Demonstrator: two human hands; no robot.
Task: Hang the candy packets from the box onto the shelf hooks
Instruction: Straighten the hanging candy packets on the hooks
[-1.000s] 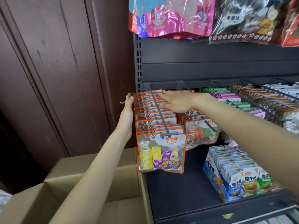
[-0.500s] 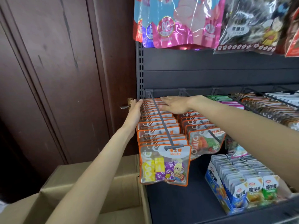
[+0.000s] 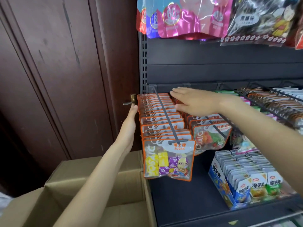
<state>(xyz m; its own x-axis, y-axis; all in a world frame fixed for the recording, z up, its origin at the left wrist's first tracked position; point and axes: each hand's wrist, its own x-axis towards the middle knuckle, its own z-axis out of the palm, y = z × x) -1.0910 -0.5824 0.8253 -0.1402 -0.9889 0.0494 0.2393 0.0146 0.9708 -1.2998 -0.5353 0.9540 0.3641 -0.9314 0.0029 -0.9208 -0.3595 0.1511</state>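
1. While our left hand (image 3: pixel 129 126) lies flat, fingers straight, against the outer edge of the packets (image 3: pixel 161 118) on the hook (image 3: pixel 164 115), our right hand (image 3: pixel 195 102) reaches across at about two o'clock from it, fingers spread and relaxed, with no packet in its grasp.
2. We judge this to be a squaring-up step: the row hangs threaded on the rod from its back end at twelve o'clock to the front packet (image 3: pixel 168 159) at six o'clock, just behind the rod's tip.
3. If we push forward, the front packet could slide off the tip, because the row looks full to the end.
4. If our left palm presses too hard sideways toward three o'clock, the row may swing into the neighbouring red packets (image 3: pixel 209 136), which hang touching or nearly touching it, and tangle their edges.
5. Our right forearm crosses low over the neighbouring hooks; dropping it could bend a rod or knock packets loose onto the shelf (image 3: pixel 188 202) below.
6. The cardboard box (image 3: pixel 91 194) sits at seven o'clock, against the shelf's lower edge; we cannot tell whether any packets remain inside, so we may stop early by mistake.
7. The door handle (image 3: pixel 129 102) lies just beside our left fingertips, which could catch on it.
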